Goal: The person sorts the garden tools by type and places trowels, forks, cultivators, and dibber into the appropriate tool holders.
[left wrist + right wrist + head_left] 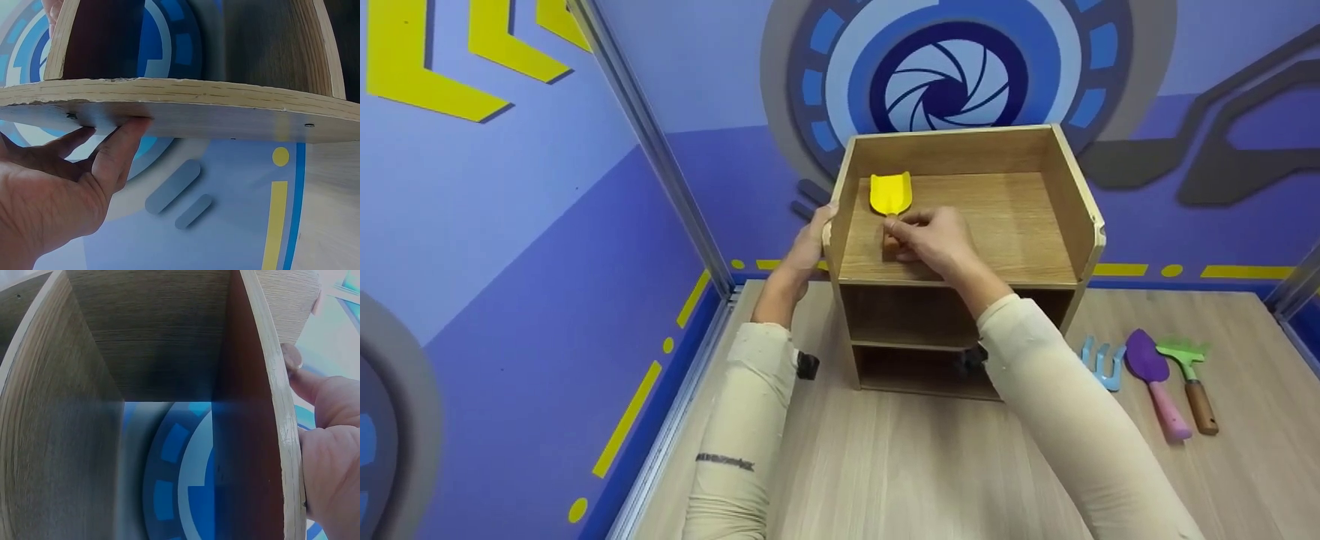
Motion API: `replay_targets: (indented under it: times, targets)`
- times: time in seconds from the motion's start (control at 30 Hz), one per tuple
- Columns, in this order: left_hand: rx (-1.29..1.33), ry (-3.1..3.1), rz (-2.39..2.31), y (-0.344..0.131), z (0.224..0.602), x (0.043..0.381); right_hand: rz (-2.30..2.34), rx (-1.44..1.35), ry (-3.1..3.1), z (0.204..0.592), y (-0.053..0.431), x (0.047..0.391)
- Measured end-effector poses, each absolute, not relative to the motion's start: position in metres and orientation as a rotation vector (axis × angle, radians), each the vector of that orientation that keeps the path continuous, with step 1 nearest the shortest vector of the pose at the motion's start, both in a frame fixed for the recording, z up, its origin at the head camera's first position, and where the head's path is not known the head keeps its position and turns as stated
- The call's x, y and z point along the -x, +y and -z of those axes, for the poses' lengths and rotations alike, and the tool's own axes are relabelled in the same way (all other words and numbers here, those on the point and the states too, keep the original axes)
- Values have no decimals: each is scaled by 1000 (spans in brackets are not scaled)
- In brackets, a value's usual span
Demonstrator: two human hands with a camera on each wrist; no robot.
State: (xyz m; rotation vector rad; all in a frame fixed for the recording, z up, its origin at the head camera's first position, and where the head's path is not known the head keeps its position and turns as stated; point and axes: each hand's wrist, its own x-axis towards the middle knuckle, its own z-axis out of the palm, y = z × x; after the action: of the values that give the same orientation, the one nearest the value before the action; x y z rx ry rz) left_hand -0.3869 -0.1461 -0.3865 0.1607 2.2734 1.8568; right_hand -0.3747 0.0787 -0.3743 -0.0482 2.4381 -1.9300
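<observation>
A wooden shelf unit (960, 283) stands against the back wall, its top tray bounded by raised sides. On that top, at the left, a small yellow shovel (891, 193) with a brown handle lies with its blade toward the back. My right hand (937, 238) pinches the shovel's handle; in the right wrist view, the right hand (334, 410) is beside the shelf edge, with the handle's end (291, 358) showing and the blade hidden. My left hand (810, 244) touches the unit's left side panel. In the left wrist view, the left hand's fingers (121, 149) rest against the panel's outer face.
To the right of the unit, a light blue hand fork (1104, 367), a purple trowel (1147, 358) with a pink handle and a green rake (1187, 356) with a brown handle lie on the wood-patterned floor (885, 465). Painted walls (712, 180) rise behind and at the left.
</observation>
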Motion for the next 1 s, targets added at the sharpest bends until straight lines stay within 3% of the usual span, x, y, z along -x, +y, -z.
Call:
replay_targets:
  times: [1.0]
  targets:
    - [-200, 2330, -1807, -147, 386, 388, 1996, 105, 2386, 377, 82, 371]
